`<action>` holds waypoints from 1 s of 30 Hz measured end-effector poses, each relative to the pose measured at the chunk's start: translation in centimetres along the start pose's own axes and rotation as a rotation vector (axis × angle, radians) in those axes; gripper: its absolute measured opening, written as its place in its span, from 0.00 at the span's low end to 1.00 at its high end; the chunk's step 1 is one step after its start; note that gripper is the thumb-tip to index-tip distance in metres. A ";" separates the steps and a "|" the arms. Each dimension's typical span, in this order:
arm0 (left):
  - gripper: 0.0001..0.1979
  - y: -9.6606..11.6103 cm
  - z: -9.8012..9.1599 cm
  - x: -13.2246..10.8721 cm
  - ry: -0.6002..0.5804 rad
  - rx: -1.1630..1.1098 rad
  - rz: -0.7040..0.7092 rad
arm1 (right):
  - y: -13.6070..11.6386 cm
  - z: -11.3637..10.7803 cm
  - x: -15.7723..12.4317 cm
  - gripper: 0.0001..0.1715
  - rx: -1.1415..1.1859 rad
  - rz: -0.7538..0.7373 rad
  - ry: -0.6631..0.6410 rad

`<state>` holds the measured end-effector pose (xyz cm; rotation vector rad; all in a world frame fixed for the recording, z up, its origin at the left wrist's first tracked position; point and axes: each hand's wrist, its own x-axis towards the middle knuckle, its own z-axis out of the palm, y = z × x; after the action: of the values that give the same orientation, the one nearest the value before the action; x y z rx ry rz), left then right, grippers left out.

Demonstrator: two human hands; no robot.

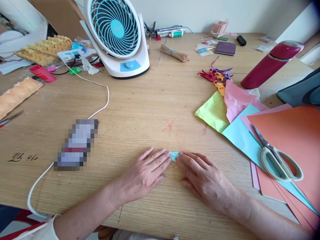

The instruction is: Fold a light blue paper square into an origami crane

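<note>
A small folded piece of light-blue paper (175, 156) lies flat on the wooden table. My left hand (150, 169) rests palm down with fingers stretched out, its fingertips on the paper's left end. From the other side, my right hand (202, 173) lies over the right end, fingers extended and side by side. Only the middle of the paper shows between the fingertips; both its ends are hidden under them.
To the right, scissors (277, 156) lie on orange paper sheets (295, 128), beside green paper (215, 111) and small folded paper pieces (218, 76). A blurred phone (77, 143) with a white cable lies left. Behind stand a fan (118, 36) and a red thermos (271, 65).
</note>
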<state>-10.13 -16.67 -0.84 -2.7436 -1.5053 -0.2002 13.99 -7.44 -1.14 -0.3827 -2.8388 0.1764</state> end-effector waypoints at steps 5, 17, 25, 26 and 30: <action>0.24 0.4 0.0 0.0 0.000 0.039 -0.033 | 0.0 0.1 -0.1 0.25 -0.013 0.004 -0.006; 0.24 0.8 0.0 0.5 -0.019 0.035 -0.076 | -0.2 0.2 -0.1 0.26 -0.047 0.009 -0.012; 0.21 0.3 -0.1 -0.5 0.069 0.128 0.006 | -0.3 -0.1 0.1 0.26 -0.059 0.001 -0.010; 0.21 0.2 -0.2 -0.7 0.062 0.151 0.022 | -0.3 -0.1 0.1 0.26 -0.053 0.002 -0.009; 0.21 -0.1 -0.4 -1.0 0.032 0.217 0.057 | -0.3 0.1 0.0 0.26 -0.041 0.014 -0.013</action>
<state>-10.76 -17.53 -0.56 -2.5958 -1.3506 -0.0751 13.91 -7.76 -1.20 -0.4112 -2.8569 0.1241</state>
